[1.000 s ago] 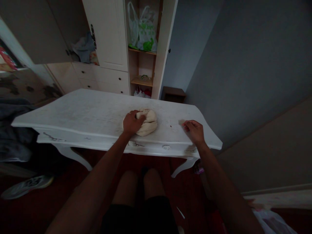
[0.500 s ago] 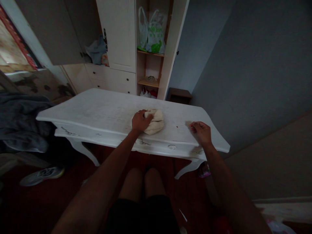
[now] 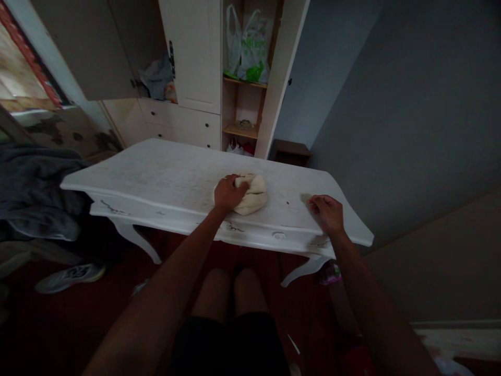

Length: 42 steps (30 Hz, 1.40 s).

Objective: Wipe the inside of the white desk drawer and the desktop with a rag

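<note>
A cream bunched-up cloth [image 3: 253,194] lies on a white table [image 3: 156,175] near its front edge. My left hand [image 3: 227,192] is closed on the cloth's left side, fingers dug into the folds. My right hand [image 3: 327,213] rests on the tabletop toward the right end, fingers curled down against the surface, with nothing visible in it. A small dark speck [image 3: 287,202] sits on the table between the two hands.
A white wardrobe [image 3: 195,68] stands behind the table, with plastic bags [image 3: 248,49] on an open shelf. A dark wooden stool [image 3: 291,151] is by the grey wall. Grey bedding [image 3: 35,193] lies at left, a sneaker [image 3: 70,275] on the red floor.
The view shifted slightly, so the table sits a bit further right. My left hand stays gripping the cloth; my right hand stays on the table's right end.
</note>
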{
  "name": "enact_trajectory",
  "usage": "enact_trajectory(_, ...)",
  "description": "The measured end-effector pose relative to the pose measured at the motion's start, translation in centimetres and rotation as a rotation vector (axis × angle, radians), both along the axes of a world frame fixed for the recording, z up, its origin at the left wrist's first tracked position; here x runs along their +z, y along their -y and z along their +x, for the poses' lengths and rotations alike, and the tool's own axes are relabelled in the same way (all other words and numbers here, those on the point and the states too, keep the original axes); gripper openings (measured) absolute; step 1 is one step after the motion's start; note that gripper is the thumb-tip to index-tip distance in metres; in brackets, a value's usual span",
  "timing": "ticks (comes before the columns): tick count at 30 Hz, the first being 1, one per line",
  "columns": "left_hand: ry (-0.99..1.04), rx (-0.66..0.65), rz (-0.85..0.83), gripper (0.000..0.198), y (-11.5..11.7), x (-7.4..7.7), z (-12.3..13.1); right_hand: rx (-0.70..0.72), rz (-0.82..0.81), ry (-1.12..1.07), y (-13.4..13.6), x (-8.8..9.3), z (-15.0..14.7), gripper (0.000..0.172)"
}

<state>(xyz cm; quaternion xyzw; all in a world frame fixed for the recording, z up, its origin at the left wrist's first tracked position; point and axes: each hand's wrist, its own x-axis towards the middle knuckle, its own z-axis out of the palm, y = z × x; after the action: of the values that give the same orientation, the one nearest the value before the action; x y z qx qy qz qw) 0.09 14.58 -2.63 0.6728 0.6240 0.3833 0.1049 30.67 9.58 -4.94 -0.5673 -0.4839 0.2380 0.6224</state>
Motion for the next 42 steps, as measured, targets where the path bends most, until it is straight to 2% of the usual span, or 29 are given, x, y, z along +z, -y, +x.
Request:
enact_trajectory(3, -0.036, 0.004, 0.007, 0.038, -0.1, 0.0, 0.0, -0.018, -0.004, 0.056, -0.1, 0.1, -0.2, 0.022)
enact_trajectory(7, -0.127, -0.029, 0.000, 0.042, 0.0, 0.2, -0.1, 0.014, -0.019, 0.267, -0.1, 0.2, -0.5, 0.024)
enact_trajectory(10, -0.216, -0.094, 0.002, 0.051, 0.4, 0.2, -0.4, 0.027, -0.028, 0.412, -0.1, 0.1, -0.6, 0.024)
enact_trajectory(14, -0.285, -0.179, -0.012, 0.070, 1.2, 0.1, -0.9, 0.030, -0.017, 0.472, -0.1, 0.1, -0.7, 0.022)
enact_trajectory(19, -0.283, -0.240, -0.081, 0.092, 1.9, -0.2, -1.6, 0.028, 0.049, 0.416, 0.9, 0.5, -1.3, 0.022)
enact_trajectory(23, -0.325, -0.312, -0.093, 0.105, 1.9, -0.3, -2.4, 0.063, 0.125, 0.302, 3.5, 0.2, -2.8, 0.020)
enact_trajectory(28, -0.316, -0.373, -0.064, 0.104, 1.2, -0.4, -2.9, 0.138, 0.130, 0.173, 8.2, -1.5, -5.4, 0.014)
enact_trajectory(31, -0.314, -0.394, -0.044, 0.102, 0.7, -0.4, -3.0, 0.162, 0.115, 0.040, 10.2, -3.0, -6.9, 0.019)
enact_trajectory(34, -0.319, -0.418, 0.019, 0.094, 0.5, -0.5, -3.2, 0.258, -0.041, -0.187, 11.1, -4.8, -7.7, 0.028)
enact_trajectory(39, -0.262, -0.385, 0.133, 0.070, 1.2, -0.6, -3.4, 0.439, -0.677, -0.434, 10.8, -7.6, -7.6, 0.048)
enact_trajectory(40, -0.247, -0.375, 0.137, 0.068, 1.4, -0.6, -3.4, 0.470, -0.750, -0.491, 10.7, -8.0, -7.5, 0.049)
enact_trajectory(42, -0.224, -0.371, 0.142, 0.064, 1.6, -0.6, -3.3, 0.514, -0.793, -0.622, 10.3, -8.3, -7.5, 0.048)
